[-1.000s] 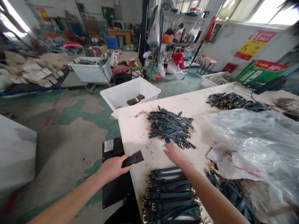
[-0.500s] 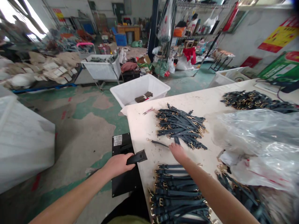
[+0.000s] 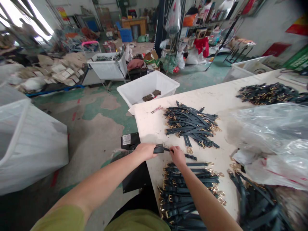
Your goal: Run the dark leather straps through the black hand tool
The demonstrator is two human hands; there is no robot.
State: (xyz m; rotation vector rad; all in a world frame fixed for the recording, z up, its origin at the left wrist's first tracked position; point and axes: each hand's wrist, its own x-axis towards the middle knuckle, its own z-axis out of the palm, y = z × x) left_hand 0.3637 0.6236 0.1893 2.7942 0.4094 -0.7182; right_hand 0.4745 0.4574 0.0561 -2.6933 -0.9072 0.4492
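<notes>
My left hand (image 3: 145, 151) is closed around a black hand tool with a blocky end (image 3: 158, 149), over the table's left edge; I cannot make out its exact kind. My right hand (image 3: 177, 155) pinches a dark blue strap (image 3: 191, 157), one end of which meets or lies just in front of the tool. The strap's other end trails right of the hand on the table. Beyond the hands lies a loose pile of dark blue straps (image 3: 190, 122) with gold buckles and clasps. Closer to me, more straps (image 3: 185, 199) are laid side by side in a row.
The pale table (image 3: 154, 125) bears small pliers or snips (image 3: 156, 109), another strap heap (image 3: 269, 93) and clear plastic bags (image 3: 279, 134). A white bin (image 3: 146, 81) stands behind its far edge. A big white bin (image 3: 45, 141) is at left, and a black panel (image 3: 133, 179) sits below the edge.
My left hand has brought the black tool right and up to the strap's end. My right hand, holding the strap, has drawn closer to the tool. The view has shifted slightly.
</notes>
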